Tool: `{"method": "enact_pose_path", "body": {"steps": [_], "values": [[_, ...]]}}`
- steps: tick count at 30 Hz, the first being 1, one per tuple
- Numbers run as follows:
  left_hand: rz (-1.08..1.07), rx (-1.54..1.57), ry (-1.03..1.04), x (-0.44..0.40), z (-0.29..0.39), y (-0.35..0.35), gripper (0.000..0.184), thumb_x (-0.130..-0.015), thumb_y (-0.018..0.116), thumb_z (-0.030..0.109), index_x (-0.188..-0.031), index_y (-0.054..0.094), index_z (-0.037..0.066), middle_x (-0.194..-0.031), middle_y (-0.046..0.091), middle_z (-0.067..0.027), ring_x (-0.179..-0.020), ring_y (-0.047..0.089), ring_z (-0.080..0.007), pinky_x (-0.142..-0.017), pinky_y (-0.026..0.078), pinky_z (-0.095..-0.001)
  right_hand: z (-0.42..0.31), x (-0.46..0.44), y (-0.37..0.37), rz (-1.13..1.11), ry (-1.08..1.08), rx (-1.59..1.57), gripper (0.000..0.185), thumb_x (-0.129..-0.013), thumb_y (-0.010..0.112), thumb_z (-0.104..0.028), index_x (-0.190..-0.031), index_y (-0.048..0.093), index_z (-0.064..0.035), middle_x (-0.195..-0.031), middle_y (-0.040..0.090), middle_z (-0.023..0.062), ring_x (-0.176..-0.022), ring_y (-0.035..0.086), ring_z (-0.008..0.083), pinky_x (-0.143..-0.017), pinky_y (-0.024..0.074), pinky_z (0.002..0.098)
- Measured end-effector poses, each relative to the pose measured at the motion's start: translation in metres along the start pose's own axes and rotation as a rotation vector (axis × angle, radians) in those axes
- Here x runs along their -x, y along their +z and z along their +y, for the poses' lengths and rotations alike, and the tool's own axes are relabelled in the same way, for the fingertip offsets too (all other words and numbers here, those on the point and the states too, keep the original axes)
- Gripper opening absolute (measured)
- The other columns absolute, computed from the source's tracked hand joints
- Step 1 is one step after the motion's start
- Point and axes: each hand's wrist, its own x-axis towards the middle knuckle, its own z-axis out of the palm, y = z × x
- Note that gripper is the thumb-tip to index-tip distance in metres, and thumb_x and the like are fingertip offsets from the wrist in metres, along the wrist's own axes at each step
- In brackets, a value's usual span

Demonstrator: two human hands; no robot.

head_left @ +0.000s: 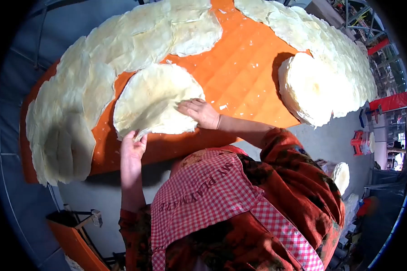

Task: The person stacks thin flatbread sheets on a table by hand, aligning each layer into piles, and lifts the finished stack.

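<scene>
Here at the near side of the broad, bright-orange table (246, 74), both bare hands are on a round, cream-coloured pile of thin, ragged-edged sheets (156, 86); how many layers deep it goes, I cannot tell. The left hand (133, 147) comes in at the near-left rim, thumb and fingers closed in a pinch on the edge of the thin, floppy-looking top sheet (151, 115). Across from it, the right hand (202, 113) lies palm down with the fingers spread out over the sheet's right side, gripping nothing that shows, though the undersides of its fingertips are hidden. A crease slants over the surface between the two, so this looks like the separating stage: one layer being worked free from those beneath. As I judge it, the next move calls for a soft, even lift at that pinched edge, with the flat hand steadying or supporting the rest, because material this thin could easily tear. Over to the left and far side, a band of overlapping cream sheets (72, 106) covers the table's rim, while a thicker, round cream stack (309, 90) stands well apart on the right, and small white flakes (223, 107) dot the orange between.
</scene>
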Motion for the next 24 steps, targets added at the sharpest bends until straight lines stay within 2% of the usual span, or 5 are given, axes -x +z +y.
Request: {"method": "enact_pose_path", "body": {"steps": [6, 11, 15, 20, 24], "values": [[-0.537, 0.058, 0.274, 0.091, 0.096, 0.025, 0.039, -0.09, 0.056, 0.034, -0.113, 0.057, 0.002, -0.119, 0.057, -0.0183, -0.113, 0.051, -0.0341, -0.101, 0.038, -0.0508, -0.032, -0.138, -0.092, 0.107, 0.14, -0.2, 0.032, -0.063, 0.069, -0.008, -0.095, 0.069, -0.0089, -0.076, 0.065, 0.0164, -0.068, 0.063, 0.0349, -0.065, 0.052, 0.0412], [-0.086, -0.366, 0.747, 0.087, 0.092, 0.003, 0.061, -0.091, 0.05, 0.043, -0.139, 0.037, 0.006, -0.144, 0.037, -0.0124, -0.13, 0.037, -0.0319, -0.107, 0.032, -0.0512, 0.004, -0.212, -0.207, -0.016, 0.714, -0.64, 0.026, -0.073, 0.075, -0.012, -0.092, 0.066, 0.0022, -0.083, 0.069, 0.0103, -0.075, 0.066, 0.0137, -0.069, 0.0528, 0.0268], [-0.406, -0.093, 0.325, 0.064, 0.022, 0.012, 0.06, -0.089, 0.054, 0.035, -0.138, 0.039, 0.005, -0.139, 0.044, -0.0119, -0.127, 0.042, -0.0278, -0.104, 0.037, -0.0455, 0.061, -0.155, -0.188, 0.076, 0.859, -1.099, 0.053, -0.074, 0.074, -0.008, -0.119, 0.051, 0.008, -0.112, 0.062, 0.0151, -0.109, 0.058, 0.019, -0.1, 0.0441, 0.0289], [-0.59, -0.921, 0.619, -0.107, -0.061, -0.049, 0.044, -0.08, 0.062, 0.014, -0.12, 0.054, -0.002, -0.115, 0.058, -0.0151, -0.104, 0.058, -0.0281, -0.092, 0.048, -0.0395, 0.153, 0.0, -0.056, -0.153, 1.292, -1.209, 0.046, -0.082, 0.072, -0.024, -0.119, 0.06, 0.0005, -0.119, 0.061, 0.0087, -0.109, 0.056, 0.0173, -0.095, 0.045, 0.0325], [-0.282, -0.35, 0.106, -0.104, -0.075, -0.016, 0.046, -0.077, 0.064, 0.008, -0.118, 0.051, -0.007, -0.115, 0.056, -0.0174, -0.101, 0.058, -0.029, -0.084, 0.051, -0.0408, 0.157, 0.055, -0.027, 0.086, 1.275, -1.647, 0.046, -0.092, 0.058, -0.033, -0.125, 0.057, -0.002, -0.125, 0.058, 0.0103, -0.112, 0.057, 0.0214, -0.095, 0.0457, 0.0341]]}}
